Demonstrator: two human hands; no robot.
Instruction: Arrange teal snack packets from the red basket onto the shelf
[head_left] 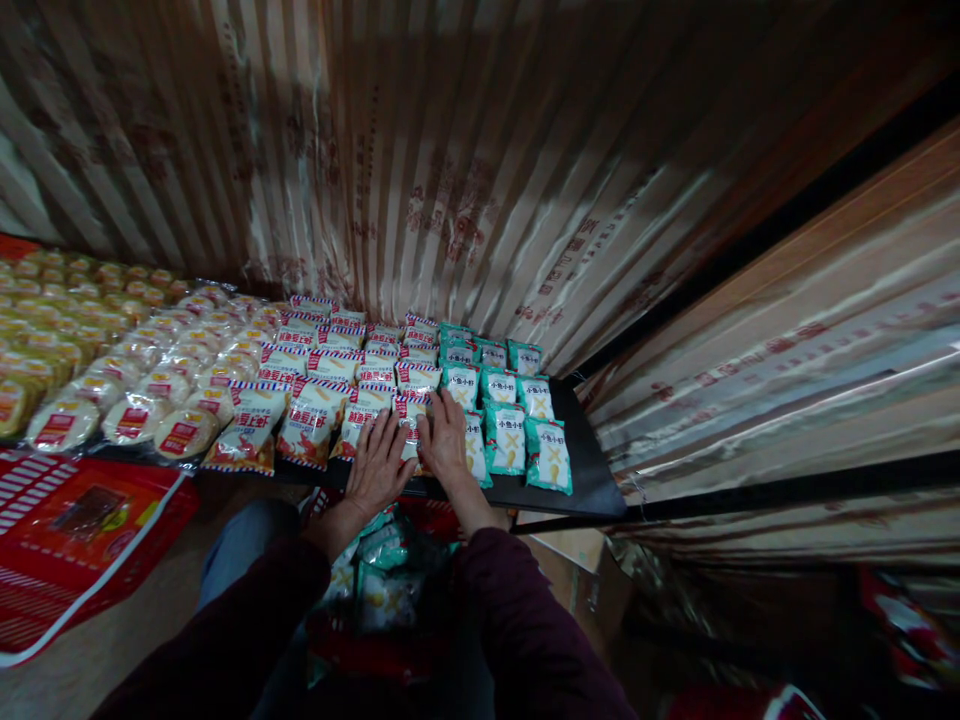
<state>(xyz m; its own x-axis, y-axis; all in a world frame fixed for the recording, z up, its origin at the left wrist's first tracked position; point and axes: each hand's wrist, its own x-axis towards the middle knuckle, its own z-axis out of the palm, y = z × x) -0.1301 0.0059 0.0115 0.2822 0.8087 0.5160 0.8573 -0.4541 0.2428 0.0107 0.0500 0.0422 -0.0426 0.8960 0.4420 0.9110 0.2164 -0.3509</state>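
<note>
Both my hands lie on snack packets at the front edge of a dark shelf. My left hand rests flat, fingers spread, on a red-white-blue striped packet. My right hand presses fingers down on the neighbouring packet, beside a row of teal packets. More striped packets run in rows to the left and back. Whether either hand grips a packet is hard to tell; the fingers look stretched out.
Round yellow cakes in clear wrappers fill the shelf's left part. A striped curtain hangs behind. Below my arms, a red container holds teal packets. A red printed bag lies lower left, and cardboard boxes stand at right.
</note>
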